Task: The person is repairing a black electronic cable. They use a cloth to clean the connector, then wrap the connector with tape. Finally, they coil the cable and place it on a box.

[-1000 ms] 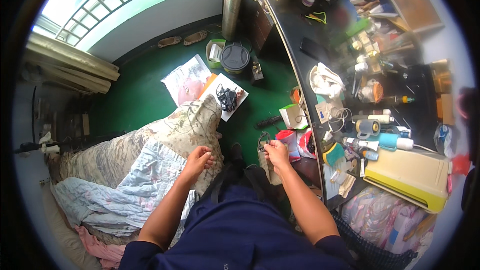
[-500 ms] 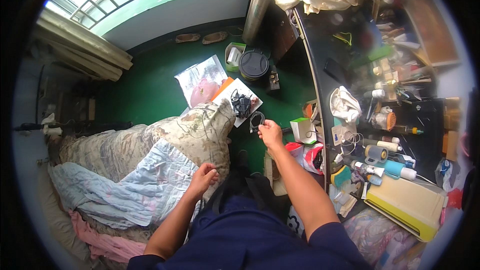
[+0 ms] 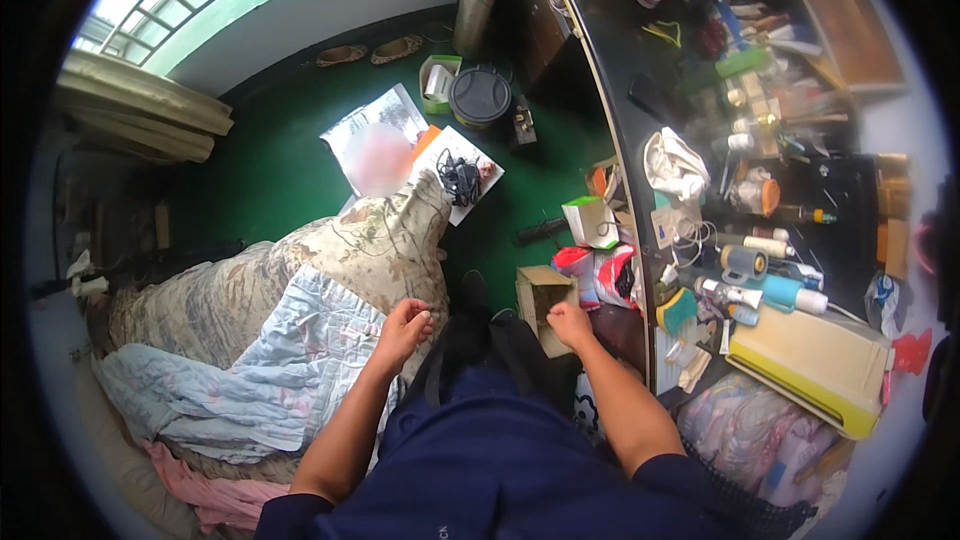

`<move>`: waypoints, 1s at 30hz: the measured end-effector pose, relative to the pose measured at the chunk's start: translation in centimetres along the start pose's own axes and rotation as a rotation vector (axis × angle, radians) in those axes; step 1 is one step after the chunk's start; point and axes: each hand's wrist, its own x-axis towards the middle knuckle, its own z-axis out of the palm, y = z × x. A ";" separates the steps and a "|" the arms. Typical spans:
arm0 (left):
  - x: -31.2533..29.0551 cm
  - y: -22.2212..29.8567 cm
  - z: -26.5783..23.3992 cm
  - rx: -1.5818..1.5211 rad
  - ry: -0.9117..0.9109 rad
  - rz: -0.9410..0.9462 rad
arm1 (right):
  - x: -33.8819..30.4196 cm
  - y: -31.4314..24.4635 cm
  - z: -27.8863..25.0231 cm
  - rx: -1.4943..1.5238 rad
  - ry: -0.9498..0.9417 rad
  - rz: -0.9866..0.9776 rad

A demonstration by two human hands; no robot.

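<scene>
My right hand (image 3: 570, 326) is closed at the right side of an open cardboard box (image 3: 546, 288) on the floor by my feet. What its fingers hold, if anything, is hidden. Just above the edge of a pale blue quilt (image 3: 270, 365), my left hand (image 3: 404, 332) hangs with its fingers curled together, and I see nothing in it. A bundle of black cables (image 3: 460, 178) lies on a white sheet (image 3: 487, 155) beyond the bed's corner.
A patterned bedspread (image 3: 300, 250) covers the bed at left. Along the right runs a cluttered black table (image 3: 600, 70). On the green floor (image 3: 270, 180) are a lidded bin (image 3: 480, 97), a green-and-white box (image 3: 591, 221), red plastic bags (image 3: 572, 265) and shoes (image 3: 396, 49).
My right hand has drawn back from above the floor to the cardboard box; the coiled cable it held is out of sight. My left hand stays curled, slightly higher in view.
</scene>
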 end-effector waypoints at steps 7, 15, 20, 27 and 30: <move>1.3 -0.4 0.6 0.051 -0.115 -0.029 | -8.8 10.1 4.2 0.191 -0.021 0.228; 3.0 0.8 2.7 0.189 -0.229 -0.034 | -14.6 11.7 5.9 0.432 0.028 0.360; 3.5 1.5 4.2 0.226 -0.266 -0.031 | -15.5 11.3 5.7 0.474 0.062 0.381; 3.3 2.1 4.7 0.324 -0.251 -0.016 | -15.8 11.5 5.6 0.520 0.092 0.401; 2.9 2.6 4.7 0.305 -0.240 -0.014 | -15.9 12.0 6.3 0.555 0.099 0.379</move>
